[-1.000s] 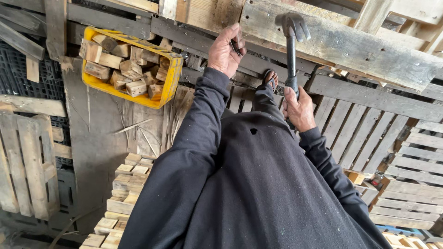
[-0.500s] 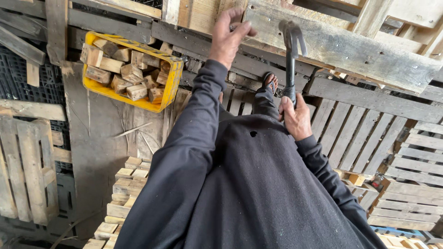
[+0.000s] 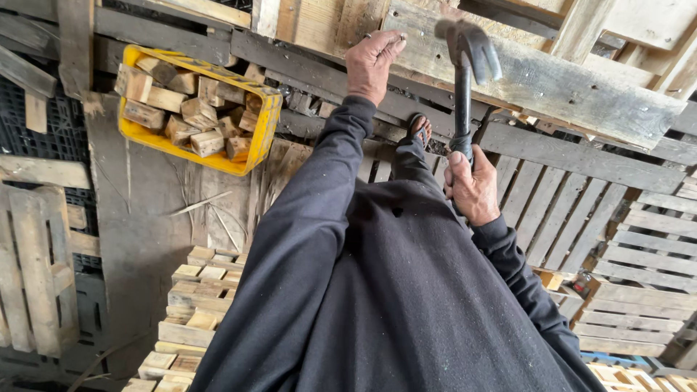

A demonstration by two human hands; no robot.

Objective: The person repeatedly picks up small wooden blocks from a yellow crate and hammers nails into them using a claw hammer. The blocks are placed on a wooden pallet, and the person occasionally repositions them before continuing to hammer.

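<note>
My right hand [image 3: 473, 187] grips the black handle of a claw hammer [image 3: 465, 65], whose head is raised in front of a weathered grey plank [image 3: 581, 94]. My left hand [image 3: 372, 62] reaches out to the plank's left end, fingers pinched on a small nail there. Both arms are in dark sleeves. A sandalled foot [image 3: 420, 129] shows between my hands, resting on pallet slats.
A yellow crate [image 3: 258, 138] full of several wooden blocks sits at upper left. Stacked blocks and short boards [image 3: 190, 312] lie at lower left. Wooden pallets [image 3: 639, 268] fill the right side, and another pallet [image 3: 33, 268] lies at far left.
My left hand has reached farther up to the plank's end. The hammer has stayed raised, shifting slightly up with my right hand.
</note>
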